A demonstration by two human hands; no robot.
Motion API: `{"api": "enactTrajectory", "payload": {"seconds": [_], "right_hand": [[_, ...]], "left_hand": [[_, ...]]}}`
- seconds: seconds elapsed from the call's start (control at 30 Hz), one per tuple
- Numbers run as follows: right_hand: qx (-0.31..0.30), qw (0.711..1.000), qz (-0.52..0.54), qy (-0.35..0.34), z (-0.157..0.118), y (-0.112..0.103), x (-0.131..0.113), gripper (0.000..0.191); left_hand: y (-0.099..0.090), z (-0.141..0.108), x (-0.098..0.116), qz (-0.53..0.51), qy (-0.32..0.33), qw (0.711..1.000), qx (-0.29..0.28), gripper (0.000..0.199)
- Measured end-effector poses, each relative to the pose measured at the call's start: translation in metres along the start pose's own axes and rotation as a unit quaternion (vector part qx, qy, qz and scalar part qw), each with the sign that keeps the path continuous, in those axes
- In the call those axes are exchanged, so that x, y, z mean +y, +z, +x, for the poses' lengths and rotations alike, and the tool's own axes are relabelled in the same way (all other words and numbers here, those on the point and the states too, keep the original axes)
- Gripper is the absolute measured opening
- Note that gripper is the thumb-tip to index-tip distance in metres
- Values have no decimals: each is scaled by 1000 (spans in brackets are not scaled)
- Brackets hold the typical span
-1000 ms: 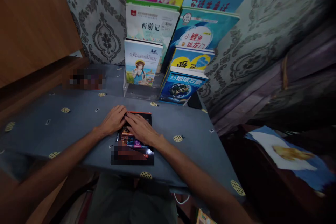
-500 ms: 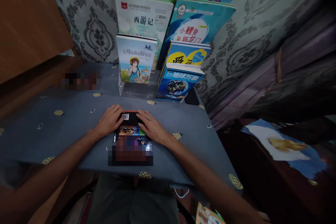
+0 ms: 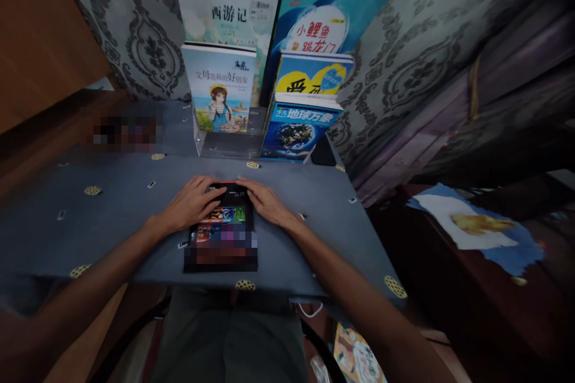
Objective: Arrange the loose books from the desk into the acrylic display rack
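Observation:
A dark book (image 3: 242,215) with rows of small colour pictures lies closed on the cloth-covered table, its lower part blurred out. My left hand (image 3: 194,200) rests across its upper left part, fingers stretched and spread over the cover. At the upper right corner, my right hand (image 3: 265,198) touches the edge with its fingers extended. Neither hand is wrapped round the book. The undersides of both hands are hidden.
Behind the book stands a clear acrylic rack (image 3: 229,146) with several upright books, among them a blue Earth book (image 3: 294,131). A dark flat object (image 3: 323,152) lies beside it. At right is a blue-and-white cloth (image 3: 476,221); another book (image 3: 357,356) lies below the table.
My left hand has slid further over the cover, its fingers now reaching toward the middle. My right hand has shifted outward to the corner. The whole view has tilted slightly downward.

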State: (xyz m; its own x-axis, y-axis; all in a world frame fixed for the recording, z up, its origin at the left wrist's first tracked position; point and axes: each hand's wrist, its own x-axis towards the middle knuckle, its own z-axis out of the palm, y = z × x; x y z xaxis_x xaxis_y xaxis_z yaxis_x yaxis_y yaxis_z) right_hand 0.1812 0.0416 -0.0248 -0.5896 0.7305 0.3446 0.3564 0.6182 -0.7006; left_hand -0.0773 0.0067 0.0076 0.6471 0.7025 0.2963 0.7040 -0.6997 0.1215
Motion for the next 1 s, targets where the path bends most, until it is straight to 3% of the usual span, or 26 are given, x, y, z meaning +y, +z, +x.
{"api": "enactTrajectory", "payload": {"seconds": [0.27, 0.5, 0.67, 1.0], "right_hand": [[-13, 1000, -19, -2, 0, 1, 1, 48], [-11, 999, -34, -17, -1, 3, 3, 45], [-14, 999, -44, -15, -1, 4, 5, 44], [-14, 996, -92, -8, -2, 4, -5, 43]], "left_hand": [[-1, 2, 47, -62, 71, 994, -57, 40], [-6, -15, 78, -94, 110, 986, -86, 39], [-8, -32, 92, -109, 131, 981, -94, 45], [4, -44, 102, -48, 103, 991, -70, 43]]}}
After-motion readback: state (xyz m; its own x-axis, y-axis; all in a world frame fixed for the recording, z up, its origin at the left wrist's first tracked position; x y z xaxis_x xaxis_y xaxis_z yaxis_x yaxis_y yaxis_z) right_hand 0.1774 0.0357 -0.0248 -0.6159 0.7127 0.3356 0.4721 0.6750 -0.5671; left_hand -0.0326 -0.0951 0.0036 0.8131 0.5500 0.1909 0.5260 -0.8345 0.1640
